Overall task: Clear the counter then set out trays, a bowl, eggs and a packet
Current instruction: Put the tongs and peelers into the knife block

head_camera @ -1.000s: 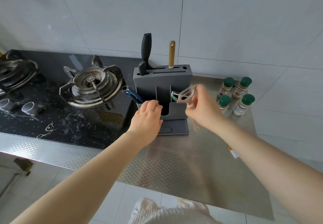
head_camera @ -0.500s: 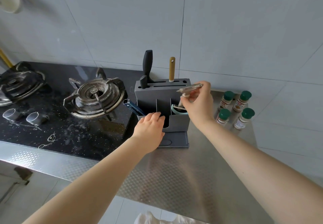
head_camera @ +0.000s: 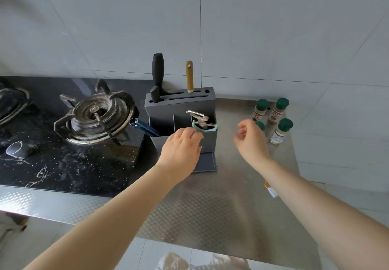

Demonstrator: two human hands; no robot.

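The dark grey plastic knife holder (head_camera: 181, 120) stands on the embossed steel surface (head_camera: 221, 206) beside the black gas stove (head_camera: 63, 143). A metal peeler (head_camera: 197, 117) sits in its front right compartment. The left hand (head_camera: 181, 149) grips the front edge of the holder with curled fingers. The right hand (head_camera: 250, 139) hovers just beside it, loosely curled, and holds nothing. Four green-capped spice bottles (head_camera: 273, 116) and a small brush (head_camera: 270, 189) are on the surface too. It seems the clearing is only partly done; no trays, bowl, eggs or packet are visible.
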